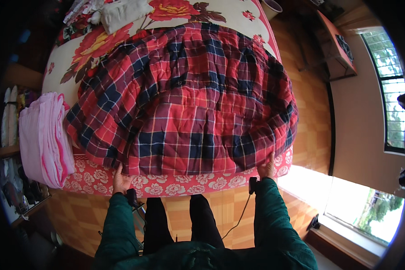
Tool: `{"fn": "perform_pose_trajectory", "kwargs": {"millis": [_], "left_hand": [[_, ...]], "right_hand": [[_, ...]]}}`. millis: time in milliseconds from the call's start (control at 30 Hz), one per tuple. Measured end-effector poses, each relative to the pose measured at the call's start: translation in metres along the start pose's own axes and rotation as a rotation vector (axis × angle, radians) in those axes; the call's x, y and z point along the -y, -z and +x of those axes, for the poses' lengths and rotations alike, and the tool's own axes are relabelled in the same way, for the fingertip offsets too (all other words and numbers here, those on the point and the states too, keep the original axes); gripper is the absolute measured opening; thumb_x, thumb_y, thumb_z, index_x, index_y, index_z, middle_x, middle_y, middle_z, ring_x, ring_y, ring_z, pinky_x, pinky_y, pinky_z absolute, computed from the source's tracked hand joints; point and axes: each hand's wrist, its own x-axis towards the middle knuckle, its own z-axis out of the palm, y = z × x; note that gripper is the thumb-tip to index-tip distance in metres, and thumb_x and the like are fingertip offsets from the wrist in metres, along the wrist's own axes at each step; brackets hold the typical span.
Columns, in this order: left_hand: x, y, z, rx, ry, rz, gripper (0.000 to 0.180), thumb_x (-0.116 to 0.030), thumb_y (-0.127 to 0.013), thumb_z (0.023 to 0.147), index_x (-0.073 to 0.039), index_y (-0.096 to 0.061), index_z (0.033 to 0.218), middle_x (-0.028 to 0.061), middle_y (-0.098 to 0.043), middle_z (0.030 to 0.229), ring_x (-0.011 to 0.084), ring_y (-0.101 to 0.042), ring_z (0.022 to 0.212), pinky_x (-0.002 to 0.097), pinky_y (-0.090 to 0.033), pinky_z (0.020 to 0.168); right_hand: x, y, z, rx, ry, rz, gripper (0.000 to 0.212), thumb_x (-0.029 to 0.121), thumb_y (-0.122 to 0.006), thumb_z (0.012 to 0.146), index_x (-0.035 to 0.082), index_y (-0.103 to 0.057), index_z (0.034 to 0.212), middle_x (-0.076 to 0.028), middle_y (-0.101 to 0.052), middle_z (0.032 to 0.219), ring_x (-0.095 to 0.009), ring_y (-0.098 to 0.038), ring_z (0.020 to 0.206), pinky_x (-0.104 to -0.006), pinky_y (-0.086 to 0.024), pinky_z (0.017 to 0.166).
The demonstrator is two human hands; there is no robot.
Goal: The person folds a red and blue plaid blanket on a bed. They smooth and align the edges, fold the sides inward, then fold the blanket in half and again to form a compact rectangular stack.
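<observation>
A red, navy and white plaid quilt (pixel 184 103) lies rumpled over the bed, its near edge running fairly straight along the bed's front. My left hand (pixel 121 181) grips that edge at its left part, with the fingers partly hidden by the cloth. Farther right, my right hand (pixel 266 169) holds the same edge near its right corner, thumb on top and the other fingers mostly out of sight. Between the two hands the cloth hangs slightly over the mattress side (pixel 184 184), which is pink with white flowers.
A folded pink blanket (pixel 45 135) rests at the bed's left edge, beside a shelf (pixel 13 148) of clothes. A white fluffy item (pixel 126 14) lies at the far end on the floral bedsheet (pixel 58 60). A red-topped table (pixel 335 40) stands far right, near a window (pixel 389 85).
</observation>
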Motion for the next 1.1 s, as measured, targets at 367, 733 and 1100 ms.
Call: {"fn": "perform_pose_trajectory", "kwargs": {"millis": [367, 733, 1100], "left_hand": [[0.073, -0.015, -0.078, -0.002, 0.031, 0.052, 0.031, -0.017, -0.051, 0.098, -0.007, -0.053, 0.127, 0.0066, -0.06, 0.122, 0.0196, -0.058, 0.111, 0.0351, -0.048, 0.098], [-0.068, -0.022, -0.046, -0.785, -0.976, 1.065, 0.061, -0.015, -0.058, 0.087, 0.002, -0.032, 0.139, 0.0215, -0.037, 0.14, 0.0326, -0.034, 0.131, 0.0436, -0.027, 0.109], [-0.183, -0.202, 0.13, 0.131, -0.922, 1.744, 0.041, -0.028, -0.058, 0.09, 0.003, -0.053, 0.116, 0.026, -0.062, 0.106, 0.042, -0.059, 0.099, 0.0466, -0.047, 0.087]], "right_hand": [[0.145, -0.021, -0.039, -0.192, 0.389, -0.491, 0.048, 0.021, -0.061, 0.093, 0.002, -0.046, 0.134, -0.014, -0.056, 0.126, -0.026, -0.057, 0.109, -0.0392, -0.048, 0.093], [-0.036, -0.184, -0.026, 0.135, 1.022, -2.049, 0.055, 0.01, -0.065, 0.08, 0.0, -0.046, 0.131, -0.025, -0.047, 0.133, -0.041, -0.042, 0.127, -0.0482, -0.033, 0.107], [-0.246, -0.296, -0.146, 0.538, 0.407, -1.908, 0.072, 0.016, -0.066, 0.08, 0.011, -0.032, 0.143, -0.026, -0.026, 0.146, -0.044, -0.032, 0.132, -0.0511, -0.032, 0.106]]}}
